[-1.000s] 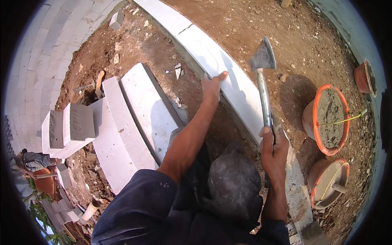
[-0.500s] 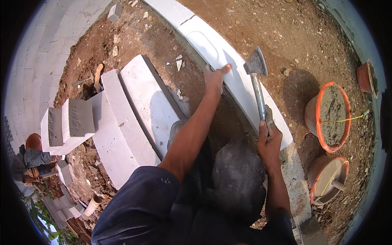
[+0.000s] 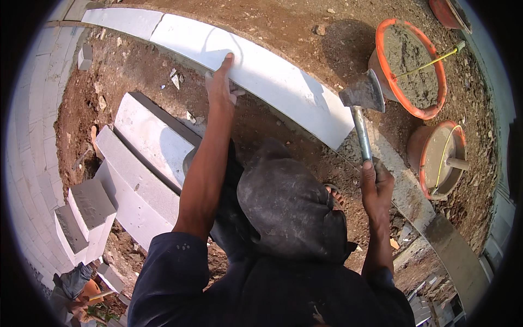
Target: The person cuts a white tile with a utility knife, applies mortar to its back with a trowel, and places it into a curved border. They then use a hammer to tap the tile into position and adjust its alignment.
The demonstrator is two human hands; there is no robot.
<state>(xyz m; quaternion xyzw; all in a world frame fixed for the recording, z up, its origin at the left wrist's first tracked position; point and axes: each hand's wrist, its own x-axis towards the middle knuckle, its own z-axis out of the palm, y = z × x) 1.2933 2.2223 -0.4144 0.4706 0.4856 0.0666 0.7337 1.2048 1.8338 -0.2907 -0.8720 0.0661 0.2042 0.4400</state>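
A long pale concrete block [image 3: 272, 73] lies in a row, end to end with another pale block [image 3: 122, 20]. My left hand [image 3: 220, 90] clasps the near edge of the long block, thumb on top and fingers against its side. In my right hand [image 3: 377, 182] is a hatchet [image 3: 362, 128], gripped around its metal handle. The hatchet's broad head points away from me, just right of the block's near end. Beyond that end runs a strip of grey mortar [image 3: 403, 188].
Pale blocks [image 3: 147, 136] lie stacked at the left, beside smaller blocks [image 3: 92, 201]. Orange-rimmed buckets [image 3: 381, 60] stand at the right, one full of mortar with a yellow cord across it. Another person [image 3: 76, 300] is partly visible at lower left. Soil and rubble surround the row.
My view has turned, so the row now slants more across the picture. The hatchet has shifted from over the block to beyond its near end. My left hand stays on the block's edge.
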